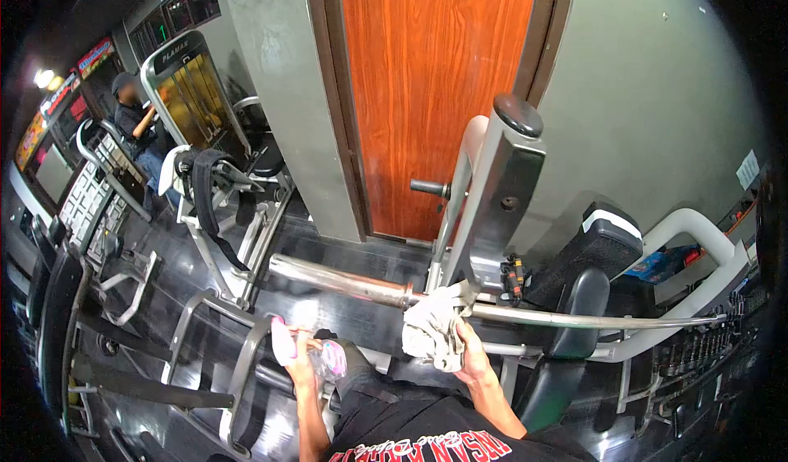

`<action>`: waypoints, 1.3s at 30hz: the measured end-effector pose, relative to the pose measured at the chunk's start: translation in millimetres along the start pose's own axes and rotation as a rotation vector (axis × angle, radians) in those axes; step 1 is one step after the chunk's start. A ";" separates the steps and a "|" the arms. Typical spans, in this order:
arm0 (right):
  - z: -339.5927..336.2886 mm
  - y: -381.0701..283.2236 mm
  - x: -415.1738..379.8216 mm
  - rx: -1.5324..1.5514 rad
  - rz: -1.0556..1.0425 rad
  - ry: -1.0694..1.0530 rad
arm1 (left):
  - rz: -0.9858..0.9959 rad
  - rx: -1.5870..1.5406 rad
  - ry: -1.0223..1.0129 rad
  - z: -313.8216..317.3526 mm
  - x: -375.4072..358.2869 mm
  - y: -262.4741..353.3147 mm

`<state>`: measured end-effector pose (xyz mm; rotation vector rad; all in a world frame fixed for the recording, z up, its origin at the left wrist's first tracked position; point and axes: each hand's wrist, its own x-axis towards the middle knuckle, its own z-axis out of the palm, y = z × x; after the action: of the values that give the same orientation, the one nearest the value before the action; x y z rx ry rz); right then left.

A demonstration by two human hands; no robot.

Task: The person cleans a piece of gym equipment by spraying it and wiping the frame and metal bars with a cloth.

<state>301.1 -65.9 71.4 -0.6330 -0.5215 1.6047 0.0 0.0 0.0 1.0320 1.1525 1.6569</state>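
My left hand [302, 362] is closed around what looks like a spray bottle. Its pink head [283, 340] sticks out on one side and a clear body with a pink and purple label [332, 359] on the other. In my right hand [474, 355] is a crumpled whitish cloth [432, 327], bunched against the long metal bar [558, 317] of a machine, next to the bar's collar. The thicker sleeve [341, 279] of that bar runs off to the left. Behind the cloth rises a grey machine upright [502, 191] with a black cap.
A wooden door [439, 93] stands ahead. Padded seats [574, 314] and a curved white frame [698, 224] are on the right. Weight machines [193, 101] fill the left, where a person in a dark cap [135, 125] stands. Metal frame tubes [238, 372] sit close to my left hand.
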 end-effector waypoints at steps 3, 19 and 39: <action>5.6 -6.3 18.7 0.122 0.049 0.105 | -0.041 -0.031 0.123 11.2 23.1 -3.6; 104.7 47.1 180.3 0.329 -0.194 0.209 | -0.465 -0.006 -0.738 -32.0 229.7 14.5; 138.8 77.4 231.7 0.385 -0.495 0.730 | -0.209 0.317 -1.489 -7.7 313.4 3.9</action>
<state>133.2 157.5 100.1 -0.6752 0.1694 0.8781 -102.3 291.9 50.8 1.7481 0.4139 0.2121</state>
